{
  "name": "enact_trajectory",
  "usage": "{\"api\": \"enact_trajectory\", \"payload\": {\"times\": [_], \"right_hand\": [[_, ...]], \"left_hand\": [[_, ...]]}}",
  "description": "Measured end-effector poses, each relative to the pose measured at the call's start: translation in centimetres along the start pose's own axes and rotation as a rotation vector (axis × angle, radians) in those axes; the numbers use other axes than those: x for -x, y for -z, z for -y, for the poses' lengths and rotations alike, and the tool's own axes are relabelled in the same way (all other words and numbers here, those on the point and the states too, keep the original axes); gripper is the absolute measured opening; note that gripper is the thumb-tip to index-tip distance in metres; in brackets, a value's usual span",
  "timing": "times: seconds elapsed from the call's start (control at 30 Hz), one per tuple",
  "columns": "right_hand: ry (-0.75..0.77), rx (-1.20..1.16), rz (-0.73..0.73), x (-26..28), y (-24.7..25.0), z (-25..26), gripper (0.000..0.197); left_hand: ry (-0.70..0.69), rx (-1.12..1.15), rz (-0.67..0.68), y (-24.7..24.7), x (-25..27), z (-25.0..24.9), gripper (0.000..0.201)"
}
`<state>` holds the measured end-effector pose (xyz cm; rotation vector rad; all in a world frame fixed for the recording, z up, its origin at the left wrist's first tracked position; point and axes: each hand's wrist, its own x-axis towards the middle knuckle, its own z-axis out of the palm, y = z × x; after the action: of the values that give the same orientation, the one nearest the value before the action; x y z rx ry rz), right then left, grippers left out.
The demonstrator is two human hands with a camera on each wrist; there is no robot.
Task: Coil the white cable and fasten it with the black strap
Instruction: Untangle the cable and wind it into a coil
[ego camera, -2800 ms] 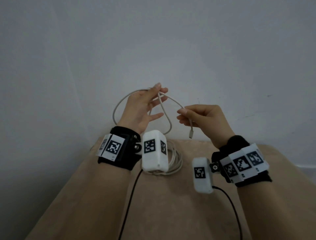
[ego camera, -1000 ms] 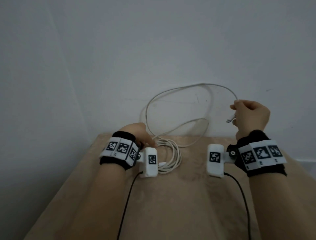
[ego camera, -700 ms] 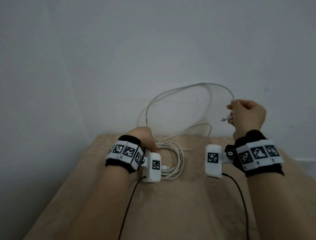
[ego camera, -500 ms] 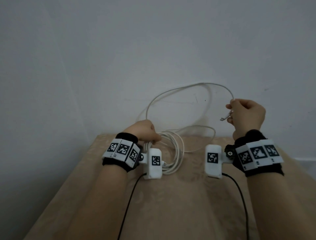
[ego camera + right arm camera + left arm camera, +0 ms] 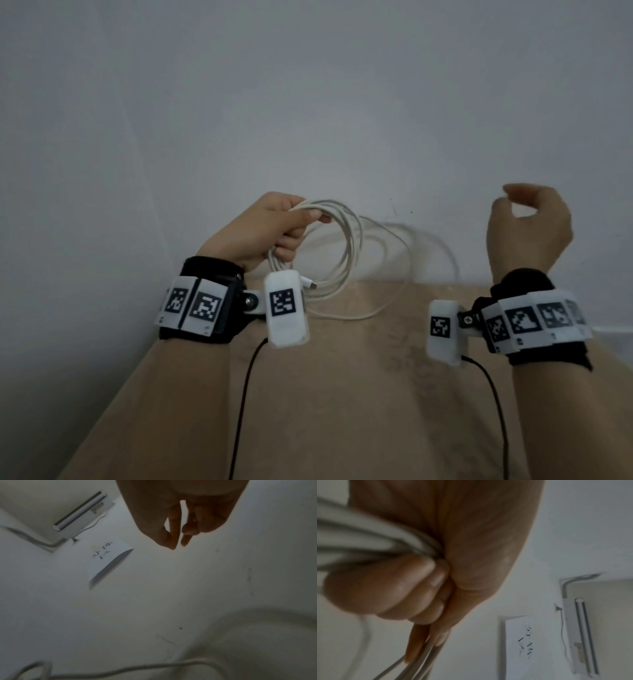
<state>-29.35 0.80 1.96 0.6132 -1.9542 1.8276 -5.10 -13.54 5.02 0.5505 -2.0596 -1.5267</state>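
paper sheet (image 5: 109,555), handwriting apparently illegible
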Motion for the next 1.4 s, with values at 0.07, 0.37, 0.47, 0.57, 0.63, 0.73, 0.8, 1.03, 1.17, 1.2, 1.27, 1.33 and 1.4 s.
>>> {"api": "enact_trajectory", "payload": {"times": [0.07, 0.37, 0.47, 0.57, 0.63, 0.73, 0.8, 1.03, 1.17, 1.2, 1.27, 1.33, 1.4], "right_hand": [[0.129, -0.097, 0.091, 1.0, -0.4, 2.0, 0.02], [0.126, -0.312, 0.922, 6.2, -3.1, 5.5, 0.061], [0.062, -0.363, 0.804, 5.5, -2.9, 4.7, 0.047], [-0.01, -0.535, 0.714, 4.6, -2.6, 4.4, 0.035], [-0.069, -0.613, 0.686, 4.4, -2.4, 4.5, 0.032], [-0.089, -0.644, 0.622, 4.0, -2.3, 4.3, 0.028], [-0.076, -0.661, 0.587, 3.8, -2.1, 4.3, 0.025], [-0.03, -0.633, 0.672, 4.4, -2.2, 4.6, 0.021], [-0.042, -0.591, 0.659, 4.7, -2.5, 4.4, 0.021], [-0.046, -0.589, 0.653, 4.7, -2.6, 4.3, 0.021], [-0.051, -0.594, 0.655, 4.7, -2.6, 4.2, 0.02], [-0.06, -0.614, 0.69, 4.6, -2.5, 4.1, 0.019], [-0.077, -0.608, 0.756, 4.5, -2.5, 4.1, 0.023]], "left_hand": [[-0.012, -0.008, 0.036, 0.1, 0.4, -0.7, 0.021], [-0.063, 0.119, 0.208, -0.4, 1.9, -2.1, 0.017], [-0.061, 0.121, 0.174, -0.1, 1.9, -2.1, 0.016], [-0.035, 0.051, 0.134, -0.3, 1.4, -1.7, 0.015], [-0.023, 0.039, 0.103, -0.5, 1.0, -1.4, 0.018], [0.005, 0.045, 0.081, -0.4, 0.9, -1.4, 0.019], [0.019, 0.031, 0.068, -0.2, 0.9, -1.4, 0.019], [-0.061, 0.143, -0.128, -0.1, 0.6, -1.5, 0.019], [-0.082, 0.214, -0.181, 0.0, 0.3, -1.2, 0.021], [-0.082, 0.224, -0.176, 0.0, 0.2, -1.1, 0.021], [-0.079, 0.256, -0.143, 0.0, 0.3, -1.2, 0.022], [-0.071, 0.311, -0.101, 0.1, 0.3, -1.4, 0.024], [-0.065, 0.397, -0.088, 0.4, 0.3, -1.5, 0.026]]}}
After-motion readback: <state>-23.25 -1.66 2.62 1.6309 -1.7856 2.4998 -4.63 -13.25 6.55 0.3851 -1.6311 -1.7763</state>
